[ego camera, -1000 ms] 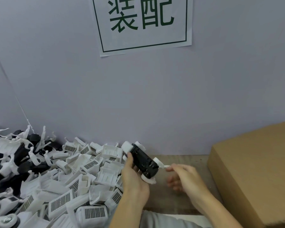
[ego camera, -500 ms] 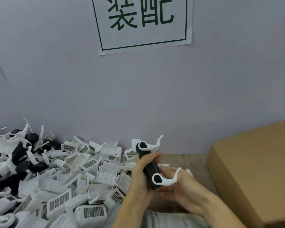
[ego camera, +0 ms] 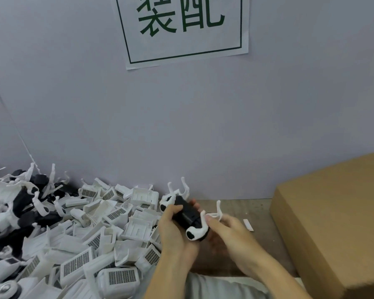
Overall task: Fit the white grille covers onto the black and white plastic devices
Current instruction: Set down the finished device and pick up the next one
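Black and white device (ego camera: 187,214), held above the table (ego camera: 246,210) beside a heap of white grille covers (ego camera: 95,240): left hand (ego camera: 173,229) grips its body, right hand (ego camera: 229,231) pinches its near white end.

1. The left hand (ego camera: 173,229) covers the middle of the black and white device (ego camera: 187,216).
2. The right hand (ego camera: 229,240) looks blurry.
3. The cardboard box (ego camera: 333,212) and the paper sign (ego camera: 181,29) run past the picture's edges.
4. The pile of white grille covers (ego camera: 84,234) does too.
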